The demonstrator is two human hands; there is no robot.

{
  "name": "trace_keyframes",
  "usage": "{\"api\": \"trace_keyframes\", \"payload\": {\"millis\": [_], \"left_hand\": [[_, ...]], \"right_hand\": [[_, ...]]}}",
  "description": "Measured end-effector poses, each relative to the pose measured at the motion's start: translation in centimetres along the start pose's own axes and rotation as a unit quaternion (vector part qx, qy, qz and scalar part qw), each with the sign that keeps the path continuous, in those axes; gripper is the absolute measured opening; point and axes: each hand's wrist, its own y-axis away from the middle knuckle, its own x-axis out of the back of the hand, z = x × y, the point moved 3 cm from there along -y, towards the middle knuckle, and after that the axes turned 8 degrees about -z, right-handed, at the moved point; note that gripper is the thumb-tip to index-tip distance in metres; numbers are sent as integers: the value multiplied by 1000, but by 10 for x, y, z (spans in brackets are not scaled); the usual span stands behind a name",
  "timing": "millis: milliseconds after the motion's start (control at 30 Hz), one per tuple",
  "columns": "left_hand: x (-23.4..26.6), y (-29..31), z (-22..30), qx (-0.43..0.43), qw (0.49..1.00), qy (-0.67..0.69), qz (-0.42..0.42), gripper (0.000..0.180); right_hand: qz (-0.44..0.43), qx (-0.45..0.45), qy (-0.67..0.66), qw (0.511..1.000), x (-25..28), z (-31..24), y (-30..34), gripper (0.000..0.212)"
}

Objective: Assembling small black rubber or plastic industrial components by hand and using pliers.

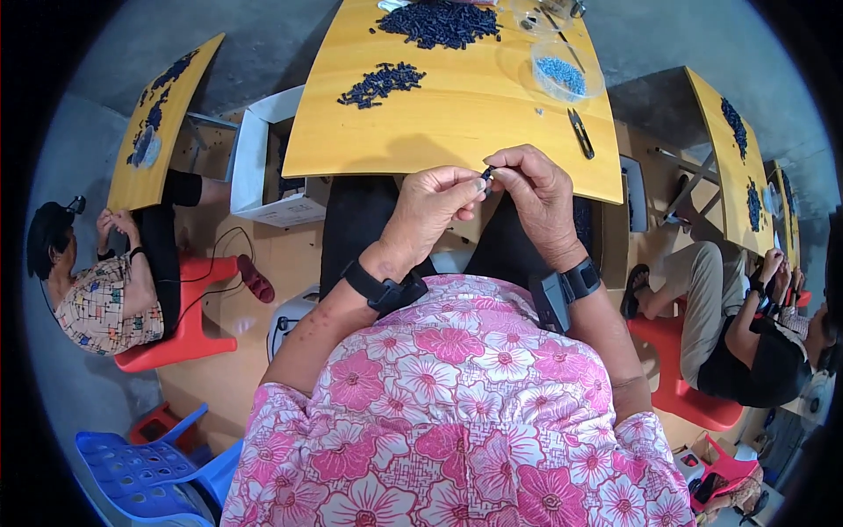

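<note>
Just off the near edge of the yellow table (351, 140), both my hands meet over my lap. Thumb and fingers of my left hand (423, 209) are pinched on a small black piece (487, 174), too small to name. From the other side, my right hand (537, 200) pinches the same piece, and its fingertips partly cover it. A small heap of short dark pieces (383, 85) lies on the table beyond my left hand. Behind it spreads a larger heap (439, 24). Black thread snips (580, 134) rest to the right of my right hand.
A clear tub of small blue pieces (562, 77) stands at the table's far right, with another clear container (537, 16) behind. An open white box (274, 204) sits below the table's left side. People work at tables on both sides. A blue chair (145, 470) stands lower left.
</note>
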Motion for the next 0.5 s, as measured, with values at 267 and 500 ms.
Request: {"api": "trace_keyframes", "payload": {"millis": [267,500], "left_hand": [[-2,0,-6,25,998,64,-8,19],[0,2,-10,10,999,41,9,18]], "right_hand": [[-3,-16,-156,988,-1,12,5,22],[-5,-58,-179,982,-3,13,9,20]]}}
